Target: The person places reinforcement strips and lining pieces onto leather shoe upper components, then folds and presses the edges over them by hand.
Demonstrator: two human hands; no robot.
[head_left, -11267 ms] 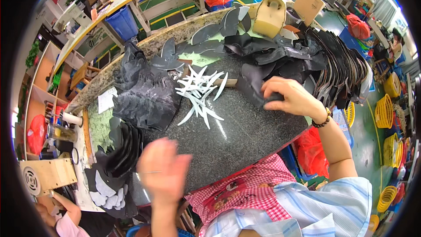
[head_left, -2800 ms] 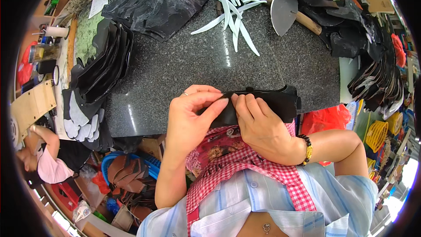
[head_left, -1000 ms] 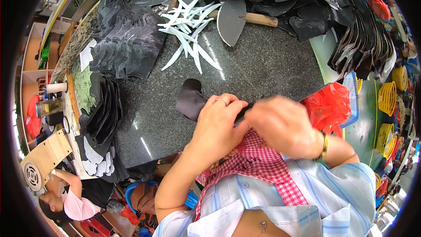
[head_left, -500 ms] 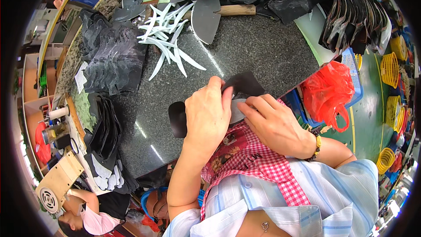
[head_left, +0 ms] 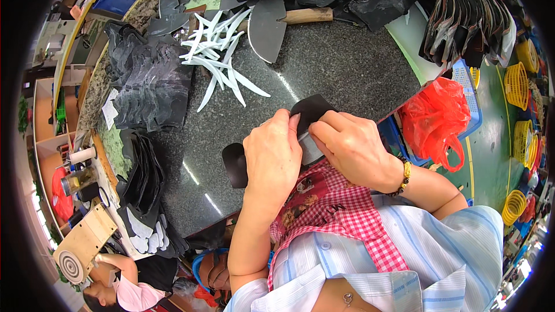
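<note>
Close to the table's near edge, both hands hold a black leather-like piece (head_left: pixel 313 110) with a pale grey underside. My left hand (head_left: pixel 272 149) is closed, its thumb and fingertips pinching the piece near the middle. Out past its left side sticks a rounded black end, apparently of the same piece. My right hand (head_left: pixel 354 149) has its fingers curled onto the piece, right beside the left fingertips. The fingers hide much of the fold between them. Beyond the hands lies a loose pile of thin white curved strips (head_left: pixel 217 58).
A dark speckled stone tabletop (head_left: pixel 324 52) bears stacked black pieces (head_left: pixel 150 81) at left and more at the back. A wooden-handled tool (head_left: pixel 309 15) lies among them. At right hangs a red plastic bag (head_left: pixel 436 115) by a blue basket (head_left: pixel 469 98). Another person (head_left: pixel 136 292) sits at lower left.
My right hand has shifted slightly up and left, closer to the left fingertips, its fingers more curled. The black piece's upper end has tilted slightly. Less of the grey underside shows.
</note>
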